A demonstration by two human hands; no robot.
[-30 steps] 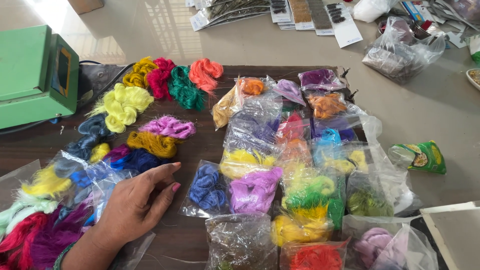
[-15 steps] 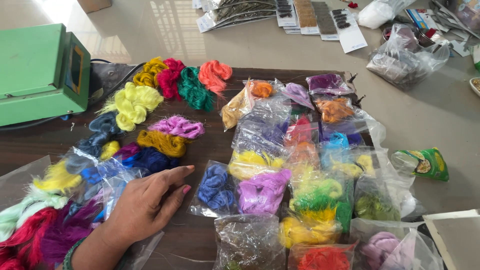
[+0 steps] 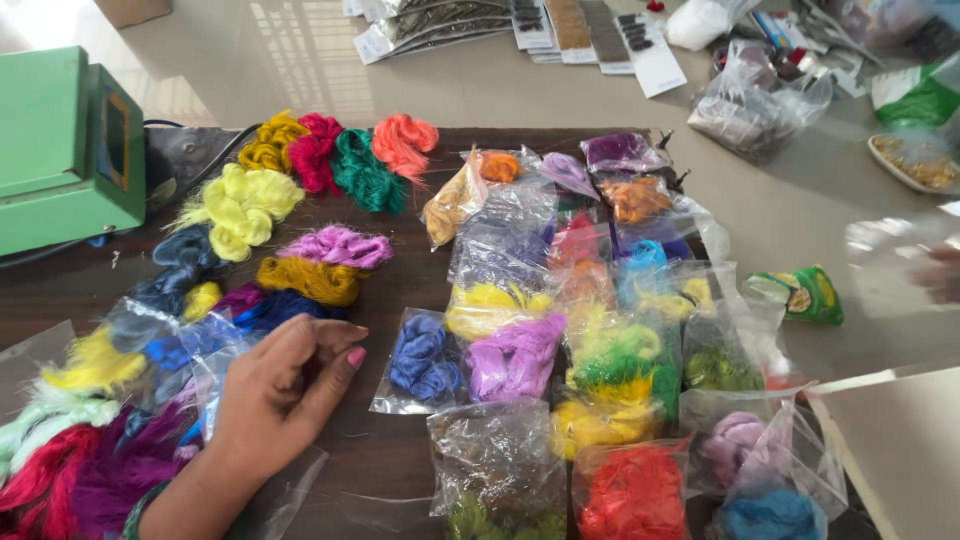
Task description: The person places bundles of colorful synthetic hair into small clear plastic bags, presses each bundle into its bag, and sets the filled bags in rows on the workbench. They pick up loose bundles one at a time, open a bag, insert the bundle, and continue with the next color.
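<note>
Head view: left hand [image 3: 285, 385], fingers curled and empty, rests beside the clear bag of blue thread [image 3: 422, 362] (right hand blurred, state unclear); she should pinch one bag edge cleanly.

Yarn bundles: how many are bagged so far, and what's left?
Roughly half look done: clear bags of yarn fill the table's right side. The left hand rests, fingers curled, by the loose yarn bundles, holding none. The right hand is blurred at the frame's edge. Those bundles remain unbagged.
</note>
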